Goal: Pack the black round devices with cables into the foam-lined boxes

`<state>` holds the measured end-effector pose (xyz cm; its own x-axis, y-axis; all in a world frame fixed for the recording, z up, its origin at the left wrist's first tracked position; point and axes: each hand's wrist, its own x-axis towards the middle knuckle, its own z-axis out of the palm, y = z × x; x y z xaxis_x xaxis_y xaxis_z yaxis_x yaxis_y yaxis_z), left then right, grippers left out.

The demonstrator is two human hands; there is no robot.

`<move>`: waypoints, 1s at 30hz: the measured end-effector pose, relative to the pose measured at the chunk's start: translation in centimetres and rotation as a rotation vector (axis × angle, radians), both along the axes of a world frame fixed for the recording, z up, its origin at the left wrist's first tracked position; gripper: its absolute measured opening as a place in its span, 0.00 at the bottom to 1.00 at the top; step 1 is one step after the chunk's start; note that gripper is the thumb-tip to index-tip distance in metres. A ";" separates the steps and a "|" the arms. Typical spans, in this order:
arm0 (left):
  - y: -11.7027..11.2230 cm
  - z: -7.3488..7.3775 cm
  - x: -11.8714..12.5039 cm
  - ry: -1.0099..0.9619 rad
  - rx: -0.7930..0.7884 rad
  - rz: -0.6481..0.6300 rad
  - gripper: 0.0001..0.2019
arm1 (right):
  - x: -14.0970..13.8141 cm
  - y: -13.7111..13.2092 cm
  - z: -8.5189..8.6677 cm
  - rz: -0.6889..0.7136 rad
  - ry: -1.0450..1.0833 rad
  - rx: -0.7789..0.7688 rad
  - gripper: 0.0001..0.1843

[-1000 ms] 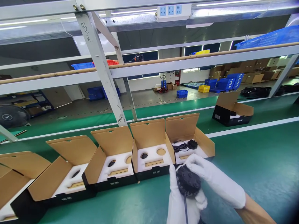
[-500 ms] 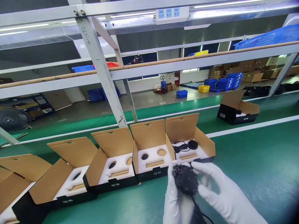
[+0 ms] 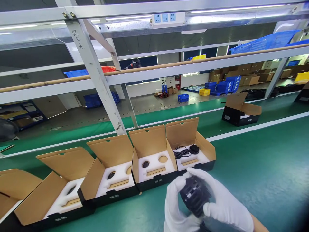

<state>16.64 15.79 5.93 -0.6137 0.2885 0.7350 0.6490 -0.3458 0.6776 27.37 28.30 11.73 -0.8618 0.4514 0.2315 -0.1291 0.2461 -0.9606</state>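
Both my hands wear white gloves and hold a round black device with a cable, low in the view. My left hand grips it from the left, my right hand wraps over it from the right. Just beyond them stands a row of open cardboard boxes with white foam inserts. The nearest box has empty round cut-outs. The box to its right holds a black round part and coiled cable.
More open boxes run to the left along the green belt. A lone open box sits on the far belt. A white metal frame post and shelf rails stand behind the boxes, with a power strip overhead.
My hands have turned the black device and closed round it more tightly, my right hand now covering its right side. The view has shifted slightly right and down.
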 end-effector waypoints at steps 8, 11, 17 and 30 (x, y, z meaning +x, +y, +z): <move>-1.5 2.0 0.6 -0.220 -0.241 -0.098 0.66 | -1.9 -1.1 -1.6 0.237 0.216 -0.747 0.32; -1.7 2.3 0.5 -0.244 -0.302 -0.086 0.65 | -2.4 -1.7 -1.7 0.208 0.220 -0.775 0.30; -1.3 2.5 0.0 -0.134 -0.314 -0.037 0.60 | -2.5 -2.0 -1.4 0.096 0.168 -0.688 0.26; -2.8 7.7 -3.3 -0.974 0.013 -0.834 0.27 | -3.8 -1.8 6.1 -0.011 -0.075 0.885 0.39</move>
